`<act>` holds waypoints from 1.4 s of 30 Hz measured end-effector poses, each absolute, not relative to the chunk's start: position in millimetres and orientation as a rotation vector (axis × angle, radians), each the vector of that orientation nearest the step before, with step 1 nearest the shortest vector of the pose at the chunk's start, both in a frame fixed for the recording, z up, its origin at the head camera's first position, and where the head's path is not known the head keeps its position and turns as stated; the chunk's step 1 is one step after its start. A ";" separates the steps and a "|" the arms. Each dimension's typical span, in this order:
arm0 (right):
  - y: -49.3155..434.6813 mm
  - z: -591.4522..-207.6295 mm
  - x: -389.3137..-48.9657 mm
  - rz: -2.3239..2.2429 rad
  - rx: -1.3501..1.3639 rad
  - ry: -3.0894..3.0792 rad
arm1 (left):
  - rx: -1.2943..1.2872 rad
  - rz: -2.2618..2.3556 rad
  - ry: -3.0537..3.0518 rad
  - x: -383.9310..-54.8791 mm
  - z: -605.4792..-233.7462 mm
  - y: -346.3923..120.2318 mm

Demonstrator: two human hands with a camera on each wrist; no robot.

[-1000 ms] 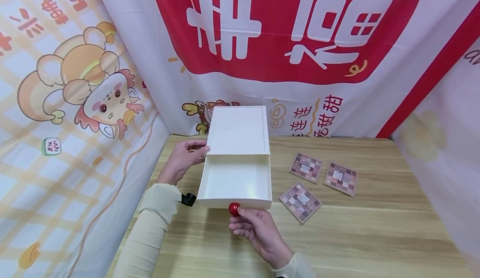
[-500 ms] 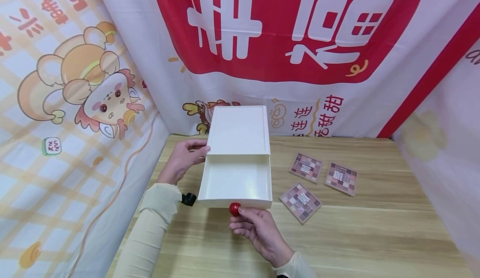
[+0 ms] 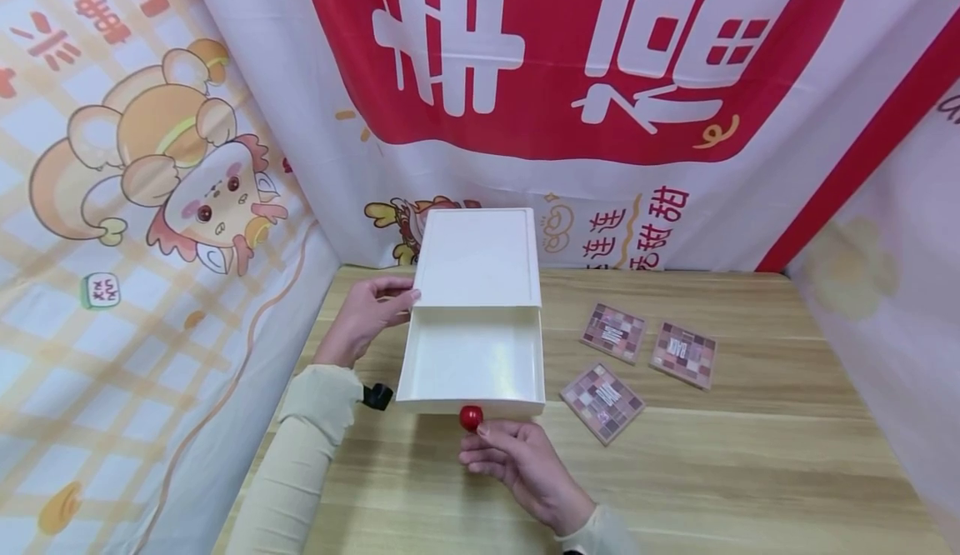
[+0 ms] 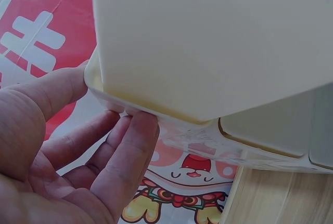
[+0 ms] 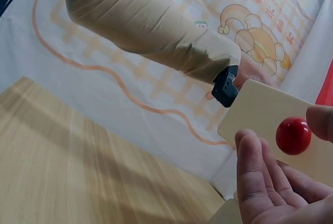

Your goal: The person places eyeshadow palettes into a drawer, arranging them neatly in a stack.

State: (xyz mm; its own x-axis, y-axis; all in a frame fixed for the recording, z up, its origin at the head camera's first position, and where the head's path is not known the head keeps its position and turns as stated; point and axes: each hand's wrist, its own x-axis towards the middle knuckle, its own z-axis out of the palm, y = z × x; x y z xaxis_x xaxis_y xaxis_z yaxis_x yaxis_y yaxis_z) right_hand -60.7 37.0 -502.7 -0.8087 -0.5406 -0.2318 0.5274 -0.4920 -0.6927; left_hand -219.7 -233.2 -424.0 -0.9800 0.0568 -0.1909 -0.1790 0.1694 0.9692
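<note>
A white drawer cabinet (image 3: 478, 257) stands at the back of the table with its top drawer (image 3: 476, 355) pulled out, the inside bare. My left hand (image 3: 365, 317) grips the cabinet's left front edge; in the left wrist view the thumb lies on one side of the rim and the fingers on the other. A round red knob (image 3: 471, 417) sits on the drawer's front. My right hand (image 3: 521, 467) is just below and right of it, fingers loose and thumb tip at the knob's edge. In the right wrist view the knob (image 5: 293, 135) shows between thumb and fingers.
Three eyeshadow palettes lie on the wooden table (image 3: 750, 472) right of the cabinet: a left one (image 3: 612, 333), a right one (image 3: 683, 355) and a front one (image 3: 602, 402). Printed cloths (image 3: 570, 55) hang behind and at both sides. Lower cabinet panels (image 4: 268, 133) show below the drawer.
The right thumb has slipped slightly down off the red knob and the right hand has loosened. The drawer, left hand and palettes stay put; the view has tilted slightly.
</note>
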 end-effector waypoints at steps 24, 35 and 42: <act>84.0 -539.5 -69.6 -2.036 -0.220 1.678 | -0.112 1.923 2.258 -216.6 -422.6 -232.4; 114.1 -559.0 -82.1 -2.048 -0.118 2.001 | -0.128 1.920 2.258 -216.8 -423.7 -233.3; 136.6 -570.6 -88.0 -1.936 -0.107 2.199 | -0.122 1.923 2.260 -217.1 -424.7 -233.7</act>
